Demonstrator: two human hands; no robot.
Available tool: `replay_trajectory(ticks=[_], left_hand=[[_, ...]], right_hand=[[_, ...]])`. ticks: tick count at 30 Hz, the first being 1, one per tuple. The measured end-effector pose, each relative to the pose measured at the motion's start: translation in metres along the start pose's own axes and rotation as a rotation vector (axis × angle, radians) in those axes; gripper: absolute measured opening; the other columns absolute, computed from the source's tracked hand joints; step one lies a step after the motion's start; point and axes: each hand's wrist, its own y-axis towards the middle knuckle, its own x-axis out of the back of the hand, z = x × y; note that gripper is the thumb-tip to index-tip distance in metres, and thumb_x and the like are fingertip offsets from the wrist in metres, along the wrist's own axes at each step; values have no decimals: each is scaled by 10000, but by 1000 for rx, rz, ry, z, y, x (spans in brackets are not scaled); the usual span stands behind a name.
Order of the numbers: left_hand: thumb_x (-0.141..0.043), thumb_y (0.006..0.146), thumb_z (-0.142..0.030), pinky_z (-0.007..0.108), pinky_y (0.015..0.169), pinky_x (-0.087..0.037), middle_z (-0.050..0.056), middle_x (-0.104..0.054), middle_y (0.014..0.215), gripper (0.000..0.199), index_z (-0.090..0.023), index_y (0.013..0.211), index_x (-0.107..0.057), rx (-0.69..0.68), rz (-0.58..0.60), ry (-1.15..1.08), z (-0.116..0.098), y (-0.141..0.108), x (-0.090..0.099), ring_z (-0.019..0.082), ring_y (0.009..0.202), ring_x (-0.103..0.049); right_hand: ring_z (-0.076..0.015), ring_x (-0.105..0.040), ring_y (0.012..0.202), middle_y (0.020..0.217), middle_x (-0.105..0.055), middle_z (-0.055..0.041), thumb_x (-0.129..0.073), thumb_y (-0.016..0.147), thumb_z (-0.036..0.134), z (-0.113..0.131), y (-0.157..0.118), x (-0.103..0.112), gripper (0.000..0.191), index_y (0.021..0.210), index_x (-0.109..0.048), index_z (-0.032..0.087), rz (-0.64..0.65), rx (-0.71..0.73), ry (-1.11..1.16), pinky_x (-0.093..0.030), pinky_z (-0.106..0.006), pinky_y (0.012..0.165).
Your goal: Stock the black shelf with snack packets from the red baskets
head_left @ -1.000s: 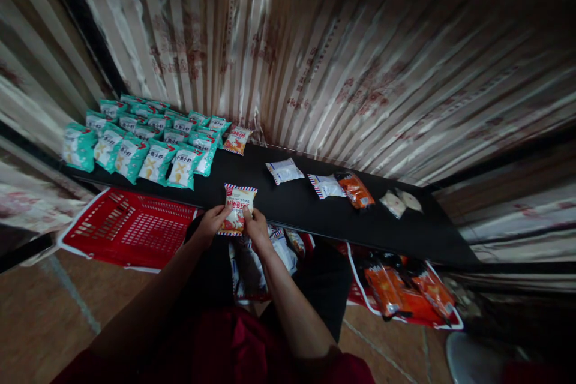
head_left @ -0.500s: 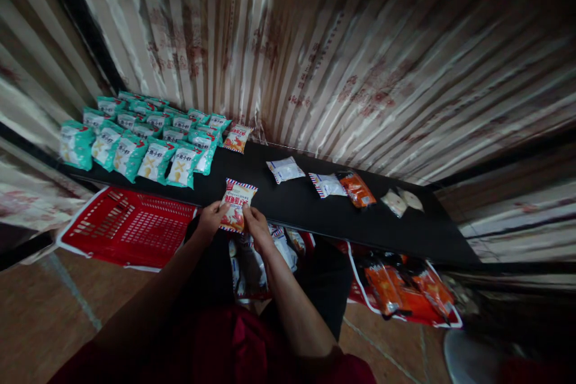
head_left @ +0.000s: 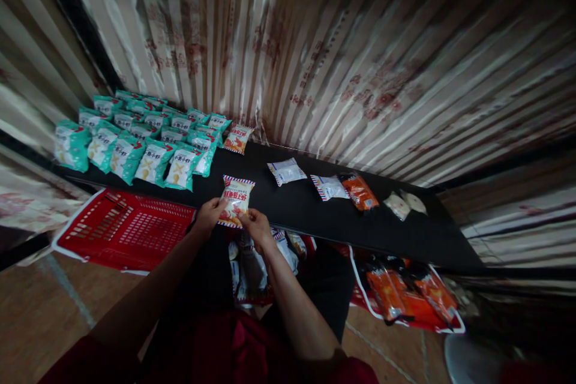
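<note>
Between my two hands is a snack bag (head_left: 236, 195) with a striped edge and red lettering, held upright near the front edge of the black table (head_left: 288, 210). My left hand (head_left: 210, 216) is closed on its left side. The fingers of my right hand (head_left: 256, 227) pinch its lower right corner. A matching snack bag (head_left: 237, 138) lies farther back, beside several rows of teal snack bags (head_left: 153, 162) on the left. To the right rest two whitish bags (head_left: 287, 171) and an orange packet (head_left: 359, 192).
Two pale packets (head_left: 405, 204) lie at the table's right. Below the table's front edge are a red basket (head_left: 130, 228) on the left, silvery snack bags (head_left: 252, 270) between my legs and orange packets (head_left: 387, 291) in a right-hand basket. A pleated curtain (head_left: 288, 60) hangs behind.
The held snack bag has risen slightly, and my right hand's grip has shifted a little lower on it. The view has shifted slightly; the things on the table stay in place.
</note>
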Motion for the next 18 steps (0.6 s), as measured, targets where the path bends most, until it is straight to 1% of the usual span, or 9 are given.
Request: replay_trajectory(ticks=[3,5,8,10,14,18], left_hand=[[-674,614,-524,290,637,-493,38,-685,723,453,-122,820,-645,10,12,15,-5,1,1,194,674,-635],[-681,604,-516,287,644,-491,41,-687,737,451,-123,824,-645,10,-1,2,-9,2,2,190,679,-632],[-708,590,-456,280,670,-490,41,-688,764,437,-121,862,-637,-1,-31,-24,-15,2,4,182,706,-633],[-720,595,-393,283,698,-492,50,-693,802,420,-121,901,-626,2,-18,-33,-18,2,5,182,740,-640],[-706,620,-306,315,751,-500,72,-699,864,397,-119,956,-606,-19,22,-33,-21,4,6,200,803,-650],[-691,641,-275,350,792,-507,86,-698,902,376,-119,967,-589,-67,-10,-13,-19,13,5,219,851,-653]], right_hand=[[-139,-575,601,677,-653,-9,-724,523,496,0,5,-1,460,800,-615,144,-25,10,-41,-437,-247,575],[-144,-577,609,683,-652,-12,-713,534,502,0,7,-1,461,812,-613,148,-35,13,-61,-431,-244,563],[-145,-576,609,692,-652,-16,-697,548,510,3,10,-3,471,835,-613,146,-58,21,-76,-420,-239,544],[-141,-572,609,708,-655,-22,-691,561,507,5,13,-3,472,848,-616,140,-68,35,-83,-416,-236,543],[-145,-581,640,743,-668,-35,-691,570,489,11,20,-4,462,857,-622,134,-62,63,-105,-432,-242,578],[-158,-601,679,781,-680,-43,-695,585,481,17,23,-7,456,889,-628,147,-38,65,-114,-449,-254,621]])
